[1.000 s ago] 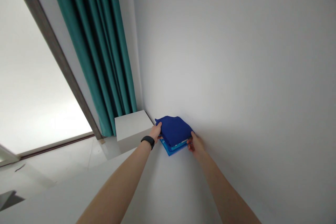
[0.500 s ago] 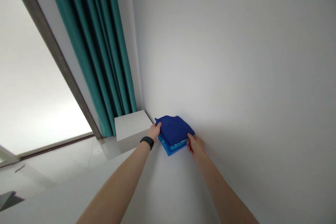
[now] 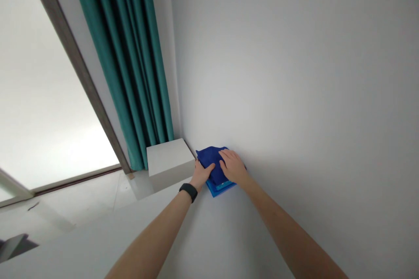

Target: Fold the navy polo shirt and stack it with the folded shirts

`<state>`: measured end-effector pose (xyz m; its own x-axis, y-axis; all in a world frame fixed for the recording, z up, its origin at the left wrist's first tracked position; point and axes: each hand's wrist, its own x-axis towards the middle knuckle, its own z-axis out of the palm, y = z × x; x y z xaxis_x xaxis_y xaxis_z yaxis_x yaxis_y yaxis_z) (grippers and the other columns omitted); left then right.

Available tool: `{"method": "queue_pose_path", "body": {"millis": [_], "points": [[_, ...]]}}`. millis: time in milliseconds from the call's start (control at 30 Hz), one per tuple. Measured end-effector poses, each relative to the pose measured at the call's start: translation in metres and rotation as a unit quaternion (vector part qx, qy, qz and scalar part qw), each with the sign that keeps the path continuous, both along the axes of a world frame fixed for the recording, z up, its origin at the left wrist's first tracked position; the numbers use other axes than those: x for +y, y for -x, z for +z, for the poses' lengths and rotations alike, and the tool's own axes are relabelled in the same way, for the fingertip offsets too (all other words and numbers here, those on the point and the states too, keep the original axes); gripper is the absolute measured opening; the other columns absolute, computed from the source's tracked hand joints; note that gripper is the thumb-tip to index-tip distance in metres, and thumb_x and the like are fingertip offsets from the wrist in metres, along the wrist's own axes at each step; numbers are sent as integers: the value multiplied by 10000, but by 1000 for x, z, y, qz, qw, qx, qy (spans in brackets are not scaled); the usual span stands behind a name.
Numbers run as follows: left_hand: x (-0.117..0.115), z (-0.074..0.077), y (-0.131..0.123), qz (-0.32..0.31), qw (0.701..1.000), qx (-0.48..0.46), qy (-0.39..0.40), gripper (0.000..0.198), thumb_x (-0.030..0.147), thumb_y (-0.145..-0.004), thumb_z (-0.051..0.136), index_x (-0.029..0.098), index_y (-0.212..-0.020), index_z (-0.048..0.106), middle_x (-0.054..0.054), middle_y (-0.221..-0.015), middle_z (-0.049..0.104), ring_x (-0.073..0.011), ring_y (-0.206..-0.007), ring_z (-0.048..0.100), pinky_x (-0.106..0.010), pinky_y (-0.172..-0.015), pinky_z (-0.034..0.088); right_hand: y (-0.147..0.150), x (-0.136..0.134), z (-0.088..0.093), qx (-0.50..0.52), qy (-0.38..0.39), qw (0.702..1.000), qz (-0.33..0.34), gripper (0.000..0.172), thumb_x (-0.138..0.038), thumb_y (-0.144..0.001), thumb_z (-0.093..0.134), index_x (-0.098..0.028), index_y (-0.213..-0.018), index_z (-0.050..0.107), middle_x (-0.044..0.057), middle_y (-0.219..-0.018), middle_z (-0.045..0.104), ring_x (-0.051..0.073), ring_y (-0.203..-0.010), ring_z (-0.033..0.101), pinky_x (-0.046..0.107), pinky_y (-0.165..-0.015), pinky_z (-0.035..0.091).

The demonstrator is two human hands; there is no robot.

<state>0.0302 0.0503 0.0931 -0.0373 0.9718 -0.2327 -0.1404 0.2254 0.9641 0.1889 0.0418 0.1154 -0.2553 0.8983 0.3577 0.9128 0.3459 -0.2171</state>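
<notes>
A dark blue folded cloth (image 3: 209,155) lies on top of a lighter blue flat packet or stack (image 3: 218,192) on a white surface beside the wall. My left hand (image 3: 202,174), with a black band at the wrist, is at the left side of the cloth, its thumb on top and its other fingers at the edge, gripping it. Spread across the right part of the cloth, my right hand (image 3: 233,166) rests palm down with its fingers apart.
A white box-like cabinet (image 3: 170,157) stands left of the cloth, below a green curtain (image 3: 131,61). A bright window or glass door (image 3: 49,96) is at the far left. The pale wall (image 3: 294,74) rises behind and to the right.
My right hand has gone from pinching the cloth's right corner to lying flat on top. My left thumb has moved further onto the cloth. The view has shifted slightly.
</notes>
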Motion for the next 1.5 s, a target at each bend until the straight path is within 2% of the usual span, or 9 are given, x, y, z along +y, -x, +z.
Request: {"method": "queue_pose_path", "body": {"millis": [100,233,500,767,900,1067,1233,1400,1500], "points": [[-3,-1,-3,-11,1000,-17,-16,683,155,-708,788,208,-1296,445,-120,-1119,679,-228,-963,651,-277,-746,510,0,18,-10,-68,61,996,22,562,-337,-947,294,-129,-1464,363,112,-1528,343,233,-1423,246,421,-1164,151],[-5,-4,0,-34,999,-19,-24,642,107,-721,748,212,-1292,474,-102,-1081,696,-213,-902,665,-265,-713,519,-6,31,-20,-73,98,992,19,585,-394,-950,315,-170,-1491,318,99,-1557,282,243,-1435,222,407,-1149,186],[-28,-8,-2,-110,992,-13,-53,704,175,-741,731,200,-1352,383,-27,-845,660,-104,-518,550,-224,-500,447,-7,41,-26,-74,133,988,-5,609,-486,-965,286,-219,-1512,259,96,-1567,256,258,-1437,211,411,-1143,160],[-41,-13,3,-145,989,20,-4,634,187,-797,617,192,-1374,355,26,-643,612,-104,-464,538,-193,-436,357,-5,46,-22,-74,136,988,-6,661,-574,-938,317,-205,-1487,324,122,-1539,317,287,-1405,280,411,-1119,201],[-22,-16,23,-105,994,31,20,585,244,-882,471,161,-1433,296,-11,-719,643,-130,-571,594,-201,-473,378,5,46,-12,-74,111,991,1,627,-550,-928,359,-200,-1447,394,139,-1493,392,298,-1363,342,444,-1109,218],[1,-10,38,-56,997,45,-22,620,264,-881,517,176,-1458,309,-86,-1049,652,-159,-853,621,-220,-618,445,24,42,-5,-91,84,991,54,606,-519,-943,338,-257,-1489,314,70,-1570,258,267,-1441,181,462,-1149,124],[7,-10,32,-84,992,78,-59,573,269,-902,513,218,-1452,360,-103,-1153,634,-195,-981,605,-244,-722,476,28,43,-14,-103,104,987,62,633,-518,-943,313,-216,-1500,293,83,-1558,278,264,-1438,206,494,-1149,150],[5,-24,28,-95,986,111,-86,505,282,-874,566,193,-1367,503,-129,-1330,548,-239,-1156,547,-306,-918,461,27,45,-24,-107,97,988,60,612,-460,-959,262,-181,-1504,280,84,-1559,269,257,-1446,185,513,-1156,133],[3,-30,28,-99,985,111,-86,509,270,-881,545,188,-1380,491,-121,-1385,513,-244,-1213,512,-345,-990,426,26,47,-26,-107,90,988,63,578,-401,-969,223,-185,-1502,284,73,-1554,282,238,-1446,188,508,-1160,133]]}}
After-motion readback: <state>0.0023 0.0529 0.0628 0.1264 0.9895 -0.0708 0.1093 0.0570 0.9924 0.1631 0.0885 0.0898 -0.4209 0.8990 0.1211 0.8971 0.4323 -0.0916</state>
